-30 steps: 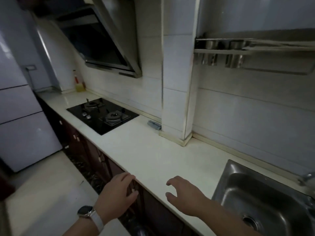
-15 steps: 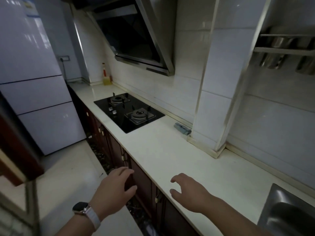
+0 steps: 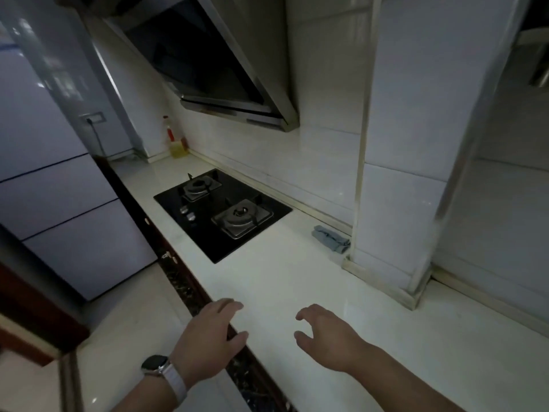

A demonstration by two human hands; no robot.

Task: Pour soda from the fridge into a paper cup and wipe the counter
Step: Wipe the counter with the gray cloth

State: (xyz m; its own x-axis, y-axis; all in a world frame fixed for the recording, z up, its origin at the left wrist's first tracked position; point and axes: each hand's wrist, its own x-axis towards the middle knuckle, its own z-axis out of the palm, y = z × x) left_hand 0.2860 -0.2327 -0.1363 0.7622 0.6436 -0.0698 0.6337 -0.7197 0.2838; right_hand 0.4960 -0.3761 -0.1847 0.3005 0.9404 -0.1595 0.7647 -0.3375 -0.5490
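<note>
Left of the gas hob (image 3: 222, 214), beyond the counter's end, stands the white fridge (image 3: 59, 203), its doors closed. The pale counter (image 3: 297, 278) carries a grey cloth (image 3: 329, 237) right of the hob, against the tiled pillar (image 3: 401, 203), and an oil bottle (image 3: 176, 144) behind the hob. Nearer than the hob, the left hand (image 3: 208, 343) and right hand (image 3: 326, 337) hover with loose fingers, holding nothing.
</note>
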